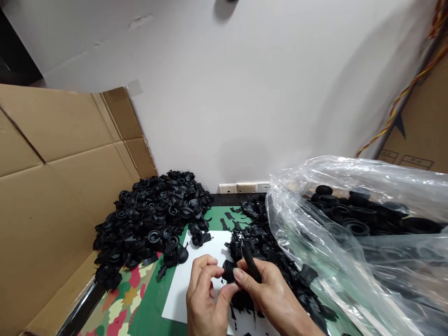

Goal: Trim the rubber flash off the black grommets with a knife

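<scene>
We are pinching 1 rubber part [228,270] in the lower middle of the frame.
Our left hand [202,298] is gripping it between thumb and fingers above the white sheet [182,284]. Our right hand [271,296] is curling around a black stick [250,265], thumb pressing the part. A pile of black parts [154,219] is lying centre left, a plastic bag [350,252] at right.

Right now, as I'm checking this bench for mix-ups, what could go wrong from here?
The rubber part is pinched only between fingertips of the left hand and right hand; it might slip into the scraps just beside them and be hard to find. The pile of parts spills onto the white sheet, so pieces could mix. The plastic bag sags against the scraps and might catch some.
</scene>
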### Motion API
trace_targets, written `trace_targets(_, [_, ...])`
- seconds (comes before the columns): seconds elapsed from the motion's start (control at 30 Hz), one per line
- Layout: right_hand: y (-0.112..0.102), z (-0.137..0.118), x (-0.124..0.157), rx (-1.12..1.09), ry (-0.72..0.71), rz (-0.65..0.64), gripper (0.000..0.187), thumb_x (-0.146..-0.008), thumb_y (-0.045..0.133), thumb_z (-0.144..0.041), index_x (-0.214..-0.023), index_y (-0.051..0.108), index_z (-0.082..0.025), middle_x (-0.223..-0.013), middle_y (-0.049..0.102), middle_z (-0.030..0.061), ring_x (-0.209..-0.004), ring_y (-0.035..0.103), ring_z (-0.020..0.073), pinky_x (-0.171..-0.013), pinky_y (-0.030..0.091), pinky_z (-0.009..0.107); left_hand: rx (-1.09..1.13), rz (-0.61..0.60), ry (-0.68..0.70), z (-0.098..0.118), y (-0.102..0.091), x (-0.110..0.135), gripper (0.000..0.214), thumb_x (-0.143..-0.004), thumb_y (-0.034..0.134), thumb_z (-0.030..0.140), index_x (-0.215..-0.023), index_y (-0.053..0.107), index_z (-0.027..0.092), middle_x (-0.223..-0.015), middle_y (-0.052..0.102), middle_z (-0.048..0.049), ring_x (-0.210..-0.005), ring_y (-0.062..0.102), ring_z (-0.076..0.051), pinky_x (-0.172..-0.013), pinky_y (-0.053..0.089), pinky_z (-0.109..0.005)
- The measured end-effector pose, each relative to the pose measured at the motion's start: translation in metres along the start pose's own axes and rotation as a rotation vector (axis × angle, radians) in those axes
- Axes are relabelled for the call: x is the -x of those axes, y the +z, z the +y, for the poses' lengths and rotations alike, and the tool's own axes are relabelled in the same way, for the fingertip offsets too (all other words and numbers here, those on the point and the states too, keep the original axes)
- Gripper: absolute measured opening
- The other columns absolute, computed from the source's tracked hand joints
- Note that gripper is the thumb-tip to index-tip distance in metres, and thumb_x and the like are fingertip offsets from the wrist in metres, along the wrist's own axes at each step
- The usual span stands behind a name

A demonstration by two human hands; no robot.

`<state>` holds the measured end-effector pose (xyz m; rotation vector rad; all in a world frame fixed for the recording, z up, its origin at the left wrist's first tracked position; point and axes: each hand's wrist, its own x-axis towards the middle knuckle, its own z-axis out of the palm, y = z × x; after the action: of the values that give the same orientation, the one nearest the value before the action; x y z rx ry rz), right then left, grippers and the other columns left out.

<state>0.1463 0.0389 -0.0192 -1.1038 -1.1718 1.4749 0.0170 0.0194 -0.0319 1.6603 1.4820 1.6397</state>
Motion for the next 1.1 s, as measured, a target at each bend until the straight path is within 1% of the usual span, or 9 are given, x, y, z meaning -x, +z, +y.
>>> trace_targets(0.07, [0.000,-0.001,0.000,-0.002,0.002,-0.006,0.032,-0.071,0.065,-0.047,-0.066,0.055,-0.016,-0.052,0.036,-0.0073,-0.045,0.028,0.0081,-0.041,0.020,0.021,0.083,-0.063,-0.129,0.004,-0.005,-0.005,0.021,-0.063,0.072,0.016,-0.082,0.064,0.021,-0.095,0.063,-0.0050,-0.071,0.057,-0.019,-0.053,0.042,-0.024])
trace_targets(0.13, [0.000,-0.001,0.000,-0.006,-0.017,-0.027,0.032,-0.071,0.064,-0.046,-0.066,0.057,-0.015,-0.052,0.038,-0.0064,-0.046,0.028,0.0083,-0.042,0.020,0.022,0.113,-0.171,-0.186,0.009,-0.011,-0.012,0.034,-0.063,0.071,0.013,-0.095,0.066,0.023,-0.088,0.064,-0.0030,-0.068,0.056,-0.018,-0.054,0.043,-0.024])
trace_targets(0.2, [0.000,-0.001,0.000,-0.020,-0.035,-0.039,0.033,-0.070,0.065,-0.047,-0.064,0.056,-0.016,-0.052,0.037,-0.0067,-0.046,0.027,0.0080,-0.041,0.018,0.022,0.074,-0.296,-0.145,0.014,-0.016,-0.017,0.038,-0.064,0.069,0.009,-0.098,0.069,0.025,-0.088,0.065,-0.0027,-0.068,0.056,-0.018,-0.058,0.044,-0.025])
trace_targets(0.27, [0.000,0.001,0.000,-0.044,-0.027,-0.040,0.036,-0.069,0.067,-0.050,-0.063,0.054,-0.017,-0.051,0.034,-0.0076,-0.045,0.025,0.0075,-0.041,0.016,0.021,0.050,-0.355,-0.129,0.016,-0.019,-0.020,0.035,-0.064,0.068,0.005,-0.092,0.072,0.025,-0.087,0.065,-0.0020,-0.069,0.056,-0.017,-0.061,0.044,-0.025])
trace_targets(0.43, [0.001,0.004,-0.001,-0.118,0.030,-0.091,0.044,-0.066,0.066,-0.059,-0.061,0.052,-0.018,-0.046,0.032,-0.0089,-0.041,0.021,0.0060,-0.039,0.013,0.022,0.213,-0.301,-0.389,0.011,-0.017,-0.023,0.030,-0.055,0.074,0.004,-0.079,0.069,0.021,-0.061,0.059,0.0046,-0.054,0.048,-0.012,-0.051,0.039,-0.021])
trace_targets(0.6, [0.002,0.004,0.000,-0.168,0.074,-0.098,0.045,-0.067,0.067,-0.057,-0.058,0.049,-0.017,-0.043,0.026,-0.0112,-0.040,0.016,0.0046,-0.040,0.008,0.022,0.413,-0.289,-0.467,0.005,-0.015,-0.027,0.030,-0.049,0.075,0.002,-0.073,0.067,0.018,-0.059,0.060,0.0045,-0.057,0.052,-0.012,-0.053,0.041,-0.020])
trace_targets(0.77, [0.003,0.003,0.000,-0.196,0.111,-0.102,0.045,-0.066,0.069,-0.056,-0.058,0.048,-0.018,-0.042,0.027,-0.0118,-0.039,0.015,0.0039,-0.041,0.007,0.022,0.488,-0.244,-0.458,0.003,-0.015,-0.024,0.023,-0.053,0.074,0.007,-0.072,0.066,0.018,-0.062,0.061,0.0033,-0.056,0.052,-0.012,-0.054,0.042,-0.020])
trace_targets(0.97, [0.004,0.003,-0.001,-0.278,0.151,-0.134,0.048,-0.062,0.072,-0.059,-0.055,0.048,-0.017,-0.040,0.026,-0.0120,-0.038,0.015,0.0036,-0.041,0.008,0.022,0.343,-0.277,-0.264,0.001,-0.015,-0.019,0.019,-0.064,0.069,0.011,-0.081,0.073,0.019,-0.082,0.061,-0.0032,-0.081,0.056,-0.020,-0.068,0.044,-0.026])
trace_targets(1.1, [0.005,0.004,-0.001,-0.303,0.162,-0.151,0.048,-0.063,0.071,-0.059,-0.054,0.048,-0.018,-0.039,0.027,-0.0115,-0.037,0.015,0.0037,-0.040,0.009,0.022,0.313,-0.253,-0.262,0.000,-0.015,-0.017,0.015,-0.066,0.068,0.013,-0.079,0.071,0.020,-0.082,0.060,-0.0035,-0.083,0.056,-0.022,-0.071,0.044,-0.028])
